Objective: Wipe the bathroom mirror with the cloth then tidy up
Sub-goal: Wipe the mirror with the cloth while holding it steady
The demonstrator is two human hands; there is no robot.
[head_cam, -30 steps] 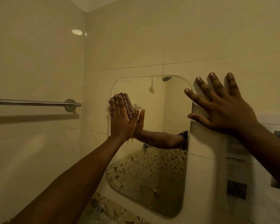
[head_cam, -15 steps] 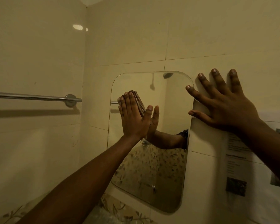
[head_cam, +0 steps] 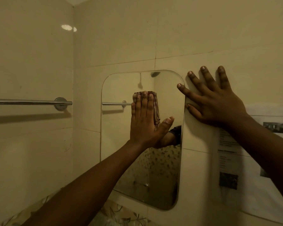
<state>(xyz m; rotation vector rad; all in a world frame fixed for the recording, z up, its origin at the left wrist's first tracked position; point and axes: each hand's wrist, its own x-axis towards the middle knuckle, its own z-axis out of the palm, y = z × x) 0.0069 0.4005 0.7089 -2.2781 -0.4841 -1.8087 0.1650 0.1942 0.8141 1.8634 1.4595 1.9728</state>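
A tall rounded-corner mirror [head_cam: 121, 144] hangs on the beige tiled wall. My left hand [head_cam: 144, 123] lies flat against its upper middle, fingers straight, pressing a folded brownish cloth [head_cam: 156, 108] onto the glass. Only the cloth's top and right edge show past my fingers. My right hand [head_cam: 214, 101] is spread flat on the wall tile just right of the mirror, its index finger and thumb at the mirror's right edge.
A chrome towel rail [head_cam: 31, 102] is fixed to the left wall, level with my left hand. A printed paper notice [head_cam: 252, 168] is stuck on the wall right of the mirror, partly under my right forearm. A floral-patterned tile strip [head_cam: 121, 216] runs below.
My left hand has slid the cloth rightward across the mirror, from near its left edge to its middle. My right hand has stayed spread on the wall.
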